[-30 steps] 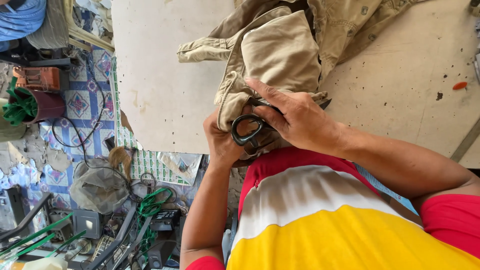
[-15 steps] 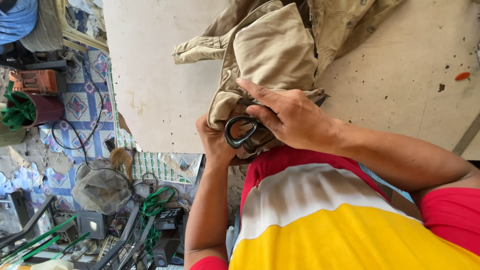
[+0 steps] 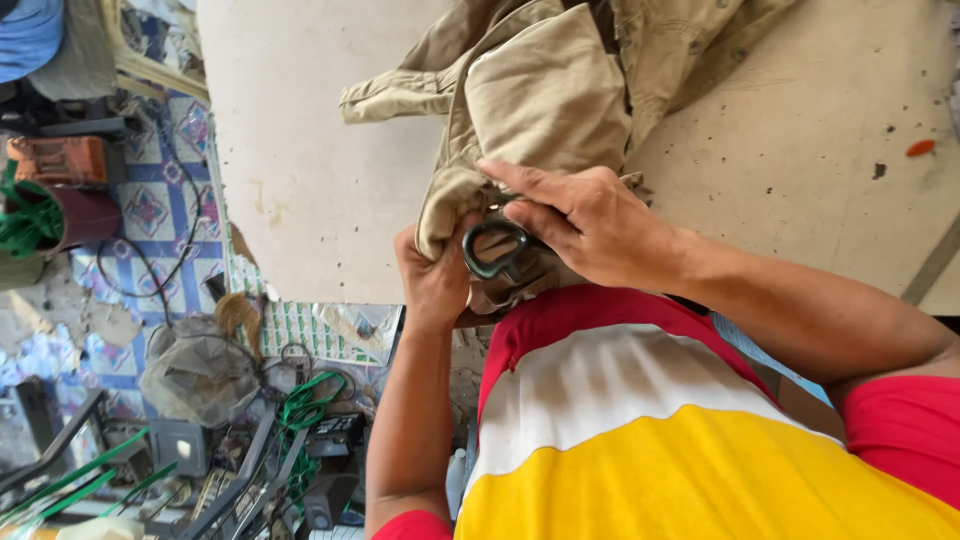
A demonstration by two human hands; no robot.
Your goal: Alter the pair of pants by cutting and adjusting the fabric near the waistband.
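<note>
I see my left hand (image 3: 435, 285) at about 7 o'clock from the frame's centre, clenched around the lower edge of the khaki garment (image 3: 545, 110), bunching the cloth at the counter's edge. My right hand (image 3: 590, 225) sits just beside it, toward 3 o'clock, with its fingers (image 3: 520, 180) curled over the same cloth and around the scissors (image 3: 497, 250). One dark loop handle shows plainly between the two hands; the blades are hidden under fabric and fingers, so I cannot tell whether they are open. Both hands are closed on what they hold, neither spread flat.

The garment lies crumpled on the pale counter (image 3: 300, 150), running from the hands up toward 12 o'clock, with a sleeve (image 3: 385, 100) poking out toward 10 o'clock. A small orange scrap (image 3: 920, 147) lies on the counter well apart, at 2 o'clock. The counter is speckled with dark spots.

Below the hands, at 5 o'clock, my shirt (image 3: 700, 440) fills the view in red, white and yellow bands.

At 8 o'clock, past the counter edge, the tiled floor (image 3: 150, 215) carries clutter: a grey sack (image 3: 195, 375), green cord (image 3: 305, 405) and a dark red bucket (image 3: 70, 215) at 9 o'clock.
</note>
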